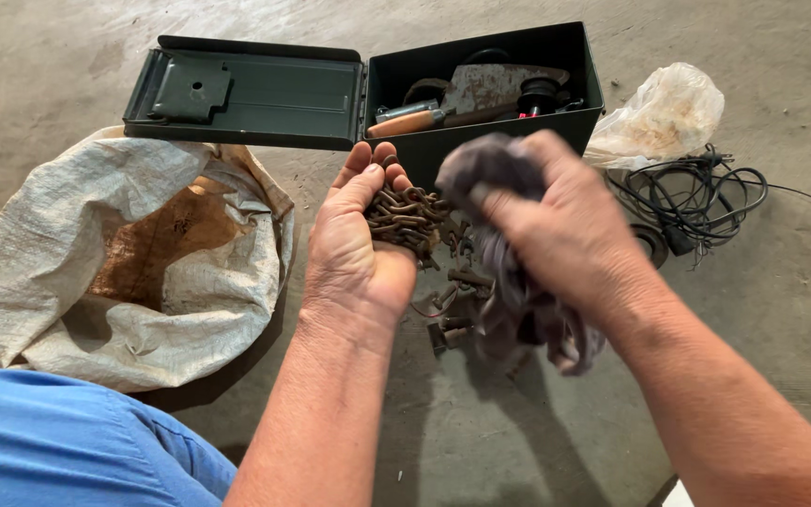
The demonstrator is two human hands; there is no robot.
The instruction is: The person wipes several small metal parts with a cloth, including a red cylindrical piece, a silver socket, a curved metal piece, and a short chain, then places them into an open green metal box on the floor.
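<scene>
My left hand [357,246] is palm-up and cupped around a bunched rusty chain [407,218]. My right hand [556,221] grips a grey rag [509,282] pressed against the chain; the rag hangs down below the hand and looks blurred. Beneath both hands, rusty bolts and small metal parts [452,310] lie on the concrete floor.
A dark green metal box [481,94] stands open behind the hands, lid [246,89] laid flat to the left, holding a rusty trowel with wooden handle [466,99]. A woven white sack [133,263] lies left. A plastic bag [659,117] and black cable coil [696,192] lie right.
</scene>
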